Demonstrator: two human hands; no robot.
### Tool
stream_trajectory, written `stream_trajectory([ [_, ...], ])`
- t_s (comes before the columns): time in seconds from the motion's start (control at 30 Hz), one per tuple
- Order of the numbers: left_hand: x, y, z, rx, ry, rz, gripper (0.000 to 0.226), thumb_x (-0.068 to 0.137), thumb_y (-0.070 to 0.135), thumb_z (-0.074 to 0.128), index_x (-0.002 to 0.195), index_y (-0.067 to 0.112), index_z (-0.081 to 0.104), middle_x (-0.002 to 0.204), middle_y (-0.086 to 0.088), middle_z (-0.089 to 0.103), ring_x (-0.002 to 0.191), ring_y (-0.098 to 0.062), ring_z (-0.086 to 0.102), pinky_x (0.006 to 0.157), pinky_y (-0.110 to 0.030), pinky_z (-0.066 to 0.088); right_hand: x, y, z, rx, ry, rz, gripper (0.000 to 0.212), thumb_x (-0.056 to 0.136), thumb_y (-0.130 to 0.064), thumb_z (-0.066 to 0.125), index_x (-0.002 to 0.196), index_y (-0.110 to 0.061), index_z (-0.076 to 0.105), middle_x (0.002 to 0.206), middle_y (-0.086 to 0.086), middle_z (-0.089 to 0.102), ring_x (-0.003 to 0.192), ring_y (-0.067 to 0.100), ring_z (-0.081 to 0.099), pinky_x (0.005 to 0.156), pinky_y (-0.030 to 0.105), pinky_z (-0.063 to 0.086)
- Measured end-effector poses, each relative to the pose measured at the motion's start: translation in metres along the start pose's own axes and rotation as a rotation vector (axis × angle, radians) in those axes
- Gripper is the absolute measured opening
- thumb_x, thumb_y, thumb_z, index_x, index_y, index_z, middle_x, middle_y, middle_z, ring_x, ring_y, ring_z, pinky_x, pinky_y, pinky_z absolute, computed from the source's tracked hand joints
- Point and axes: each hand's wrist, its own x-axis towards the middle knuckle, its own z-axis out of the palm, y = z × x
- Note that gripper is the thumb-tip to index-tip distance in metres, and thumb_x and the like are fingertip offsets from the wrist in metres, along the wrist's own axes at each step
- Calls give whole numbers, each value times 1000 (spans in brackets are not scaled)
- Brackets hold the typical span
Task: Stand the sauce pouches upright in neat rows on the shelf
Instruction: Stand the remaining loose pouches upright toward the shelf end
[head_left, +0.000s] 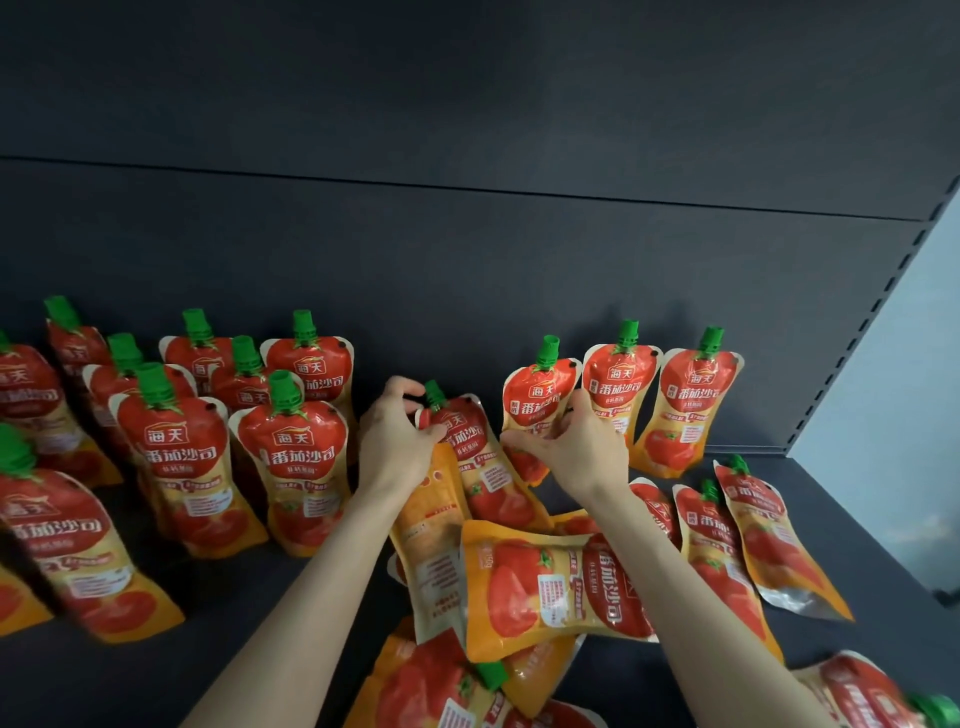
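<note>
The dark shelf (857, 571) is carrying many sauce pouches: a group standing in rows at the left (296, 457), three standing against the back panel at the right (680, 410), and a loose heap lying flat in the middle and front (545, 587). Each pouch is showing a red top with white lettering, an orange lower half with a tomato picture, and a green screw cap. The left hand (395, 441) is pinching the upper edge of a tilted pouch (467, 447) just below its cap, at mid-shelf between the two standing groups. The right hand (576, 447) is curling its fingers around the leftmost pouch (535, 400) of the right-hand group, gripping its lower part.
</note>
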Motion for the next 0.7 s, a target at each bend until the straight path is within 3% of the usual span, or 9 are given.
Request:
stream_trajectory([
  [0.2,10,11,-3,-141,96,93,35,83,13,68,115,14,54,106,-2,61,87,-10,58,63,-14,43,-1,1,-5,27,-18,34,77,66,-64,69,118,-14,39,114,1,63,100,22,64,74,32,53],
  [0.37,16,23,-5,-208,221,218,28,81,12,70,107,8,61,95,4,61,86,-7,59,68,-8,45,3,2,-10,110,24,25,61,76,-54,67,116,-13,44,110,2,67,96,22,66,70,28,51],
  [0.47,15,22,-1,-256,249,268,23,81,13,70,103,9,64,93,8,61,83,0,59,72,-7,47,6,4,-7,229,-8,15,50,80,-42,68,115,-13,47,114,5,66,99,21,65,75,27,52],
  [0.57,12,14,-2,-376,190,215,21,84,15,67,104,13,64,91,15,60,82,9,57,67,-1,44,5,5,-4,301,-43,27,52,80,-35,71,119,-13,46,118,5,64,105,22,63,80,27,50],
  [0.7,1,1,3,-466,-30,69,20,82,23,69,98,25,58,91,20,59,82,7,57,58,-4,45,7,3,-1,337,-80,31,54,77,-32,74,120,-13,47,119,3,63,107,21,62,78,22,48],
])
